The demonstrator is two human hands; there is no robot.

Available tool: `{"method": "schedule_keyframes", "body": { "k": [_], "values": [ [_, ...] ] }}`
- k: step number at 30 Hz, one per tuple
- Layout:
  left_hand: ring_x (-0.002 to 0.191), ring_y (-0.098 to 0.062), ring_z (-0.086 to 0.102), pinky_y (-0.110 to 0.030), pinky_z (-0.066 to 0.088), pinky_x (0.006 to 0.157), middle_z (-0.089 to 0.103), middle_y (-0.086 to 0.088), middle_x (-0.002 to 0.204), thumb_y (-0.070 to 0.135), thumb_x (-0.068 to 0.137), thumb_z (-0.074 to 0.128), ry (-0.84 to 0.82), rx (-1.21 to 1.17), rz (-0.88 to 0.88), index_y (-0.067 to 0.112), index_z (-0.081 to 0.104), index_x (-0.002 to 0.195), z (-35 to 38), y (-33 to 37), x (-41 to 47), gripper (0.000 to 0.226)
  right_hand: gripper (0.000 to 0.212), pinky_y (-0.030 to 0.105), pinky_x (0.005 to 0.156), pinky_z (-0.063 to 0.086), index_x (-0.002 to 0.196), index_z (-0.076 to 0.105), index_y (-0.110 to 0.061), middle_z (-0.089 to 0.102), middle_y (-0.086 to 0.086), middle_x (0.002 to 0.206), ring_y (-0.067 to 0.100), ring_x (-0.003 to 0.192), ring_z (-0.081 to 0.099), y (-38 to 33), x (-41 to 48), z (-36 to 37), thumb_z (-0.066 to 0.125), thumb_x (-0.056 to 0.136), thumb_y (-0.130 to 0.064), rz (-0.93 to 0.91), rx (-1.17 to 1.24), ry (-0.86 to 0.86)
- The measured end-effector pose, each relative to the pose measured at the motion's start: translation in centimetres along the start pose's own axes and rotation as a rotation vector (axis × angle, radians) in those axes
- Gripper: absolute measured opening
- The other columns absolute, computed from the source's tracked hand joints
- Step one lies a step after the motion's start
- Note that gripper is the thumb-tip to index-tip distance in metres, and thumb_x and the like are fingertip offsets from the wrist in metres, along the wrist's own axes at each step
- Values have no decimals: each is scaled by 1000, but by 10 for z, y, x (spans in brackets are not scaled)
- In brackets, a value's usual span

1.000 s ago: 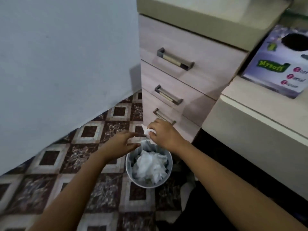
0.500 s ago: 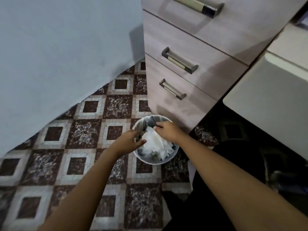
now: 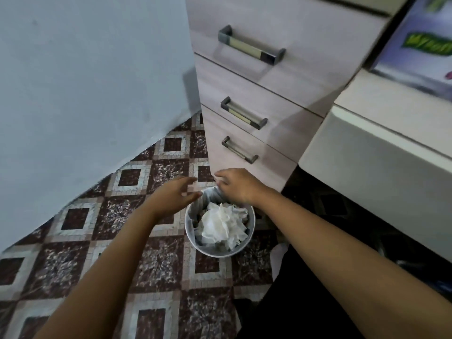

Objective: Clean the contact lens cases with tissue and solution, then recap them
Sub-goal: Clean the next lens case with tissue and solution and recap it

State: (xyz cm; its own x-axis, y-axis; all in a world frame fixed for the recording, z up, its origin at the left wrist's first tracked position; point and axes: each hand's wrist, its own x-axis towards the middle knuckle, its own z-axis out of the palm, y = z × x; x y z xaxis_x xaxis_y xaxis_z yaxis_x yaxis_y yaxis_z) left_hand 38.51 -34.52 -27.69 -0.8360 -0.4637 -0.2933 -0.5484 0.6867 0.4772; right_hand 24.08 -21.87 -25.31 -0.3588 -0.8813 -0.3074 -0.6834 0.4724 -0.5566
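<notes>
small round grey waste bin (image 3: 192, 231) stands on the brown & white patterned tile floor (image 3: 156, 267); everything else is placed from it. crumpled white tissue (image 3: 221, 225) lies inside the bin, filling most of the opening, w/ darker liner showing round it. left hand (image 3: 175, 196) hovers at the bin's far left rim, fingers fairly straight & loosely spread, holding nothing. right hand (image 3: 238, 185) is over the bin's far rim, back of hand up, fingers curled down toward the rim edge; can't tell if they pinch anything, tips hidden & blurred. hands near each other, not touching. both forearms bare, coming in from the bin's near side. just beyond the bin: pale wood-look drawer unit (image 3: 293, 99) w/ three grey bar handles. right of the bin & higher: cream worktop (image 3: 381, 104) w/ a purple tissue box (image 3: 415, 50) on it, green label, blurred. left & beyond the bin: plain light-blue wall (image 3: 85, 81). black fabric (image 3: 305, 302) at the bin's near right.
</notes>
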Motion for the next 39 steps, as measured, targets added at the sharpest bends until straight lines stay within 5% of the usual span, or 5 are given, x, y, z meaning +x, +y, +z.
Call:
{"method": "schedule_keyframes", "body": {
  "k": [9, 13, 21, 33, 39],
  "values": [
    [116, -22, 53, -28, 38, 95, 51, -8, 136, 38, 89, 56, 207, 78, 113, 16, 49, 133, -87, 58, -12, 49, 34, 37, 98, 39, 123, 57, -5, 57, 14, 128, 26, 118, 51, -46, -31, -86, 47, 94, -18, -210, -95, 208],
    [120, -20, 49, -23, 32, 93, 50, -6, 137, 36, 90, 56, 303, 109, 200, 17, 49, 133, -120, 92, -21, 48, 42, 28, 104, 29, 133, 48, -11, 49, 9, 138, 22, 129, 41, -60, -46, -123, 46, 95, -27, -243, -183, 302],
    [126, -18, 45, -21, 29, 94, 50, -4, 138, 41, 87, 58, 423, 141, 414, 18, 47, 135, -161, 178, -32, 55, 41, 24, 98, 32, 132, 50, -14, 53, 9, 135, 21, 124, 46, -66, -121, -204, 49, 94, -28, -265, -185, 530],
    [119, -14, 49, -19, 33, 89, 54, 1, 131, 38, 86, 62, 425, 78, 801, 18, 52, 132, -145, 355, -32, 51, 41, 17, 97, 28, 133, 50, -16, 50, 0, 137, 15, 127, 43, 20, -265, -276, 51, 93, -28, -17, -255, 780],
    [125, -10, 43, -22, 31, 100, 51, 7, 135, 43, 87, 58, 339, 113, 949, 22, 51, 132, -102, 431, -23, 50, 40, 18, 97, 27, 132, 50, -16, 49, 0, 139, 15, 128, 42, 72, -327, -281, 51, 94, -29, 155, -268, 841]
  ]
}}
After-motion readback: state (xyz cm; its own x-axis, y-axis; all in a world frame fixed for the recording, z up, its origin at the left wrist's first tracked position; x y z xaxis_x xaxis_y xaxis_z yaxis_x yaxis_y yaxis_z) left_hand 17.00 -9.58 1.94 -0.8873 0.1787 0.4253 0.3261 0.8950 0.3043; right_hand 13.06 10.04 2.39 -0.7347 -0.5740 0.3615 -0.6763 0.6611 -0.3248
